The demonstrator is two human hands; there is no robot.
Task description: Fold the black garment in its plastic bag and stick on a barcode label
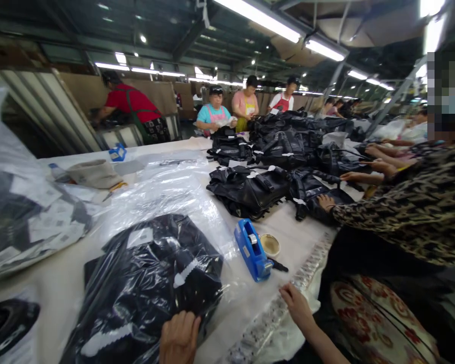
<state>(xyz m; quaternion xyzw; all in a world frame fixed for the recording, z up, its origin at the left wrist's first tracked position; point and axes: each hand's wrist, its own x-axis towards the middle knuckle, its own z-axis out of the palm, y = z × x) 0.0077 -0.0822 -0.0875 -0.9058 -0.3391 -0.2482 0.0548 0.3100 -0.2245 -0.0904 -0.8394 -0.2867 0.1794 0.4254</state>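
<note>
My left hand point(179, 336) lies with curled fingers on the near edge of a black bag point(163, 268) packed in a clear plastic bag. White strips and a white label show through the film. By the table's front edge is my right hand point(296, 302), its fingers loosely extended and no object visible in them. Just beyond it stand a blue tape dispenser point(252, 250), a small round tin point(269, 244) and a black pen-like thing point(279, 266). Flat clear plastic bags point(167, 197) spread out behind the packed bag.
Black bags point(250, 187) are piled across the table's far right. A co-worker in a patterned sleeve point(402, 217) stands close on my right, one hand on a bag. A large filled plastic sack point(34, 217) is at left. Another blue dispenser point(117, 152) sits farther back.
</note>
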